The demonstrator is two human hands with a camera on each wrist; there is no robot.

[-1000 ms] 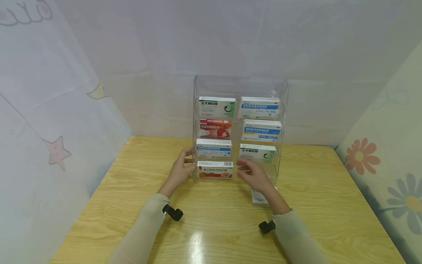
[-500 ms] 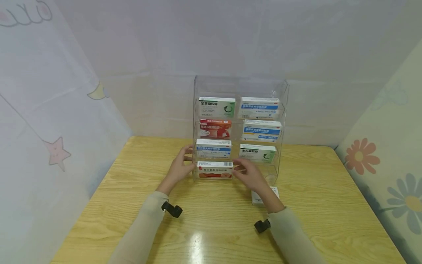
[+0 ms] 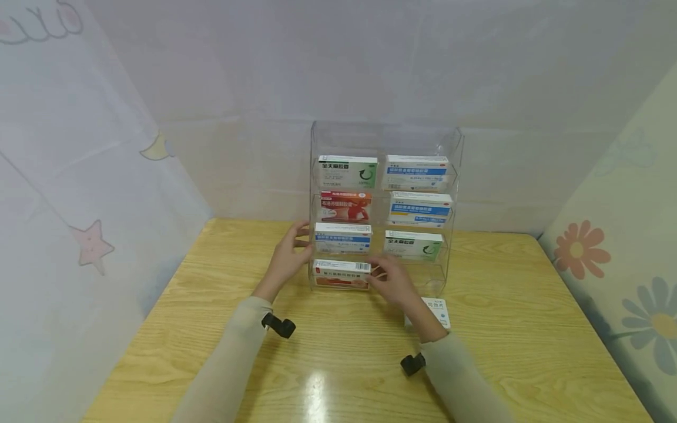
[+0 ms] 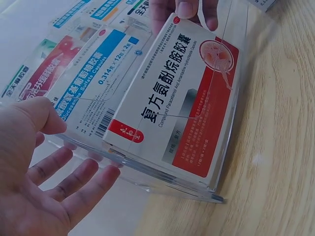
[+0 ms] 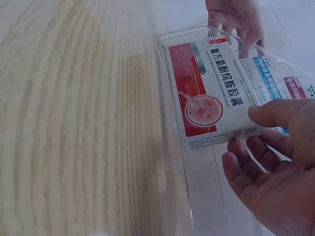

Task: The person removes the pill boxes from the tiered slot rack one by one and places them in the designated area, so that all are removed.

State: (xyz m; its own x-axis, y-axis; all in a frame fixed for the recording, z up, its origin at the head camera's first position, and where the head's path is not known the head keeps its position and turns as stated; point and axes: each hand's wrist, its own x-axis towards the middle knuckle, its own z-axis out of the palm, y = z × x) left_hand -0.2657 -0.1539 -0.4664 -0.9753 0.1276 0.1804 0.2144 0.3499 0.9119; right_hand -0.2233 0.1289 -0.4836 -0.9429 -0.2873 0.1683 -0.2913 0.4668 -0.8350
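Note:
A clear display rack (image 3: 455,176) holds medicine boxes in two columns. At the bottom left sits a white-and-red medicine box (image 3: 341,281), its front also plain in the left wrist view. My right hand (image 3: 391,282) pinches this box at its right end, thumb on the front face (image 5: 221,88) and fingers behind the end. My left hand (image 3: 288,255) is at the rack's left side, fingers spread and partly bent, holding no box. In the left wrist view its thumb lies near a blue-and-white box (image 4: 101,81); whether it touches is hard to tell.
Another white box (image 3: 436,311) lies on the wooden table (image 3: 502,352), partly behind my right forearm. The rack's other pockets hold a red box (image 3: 346,207), green-and-white boxes (image 3: 412,245) and blue-and-white boxes (image 3: 420,210). A cloth-covered wall (image 3: 254,176) stands behind.
My right hand has moved left onto the white-and-red box and now grips its right end. That box has shifted slightly left and tilted. My left hand has moved up slightly along the rack's side.

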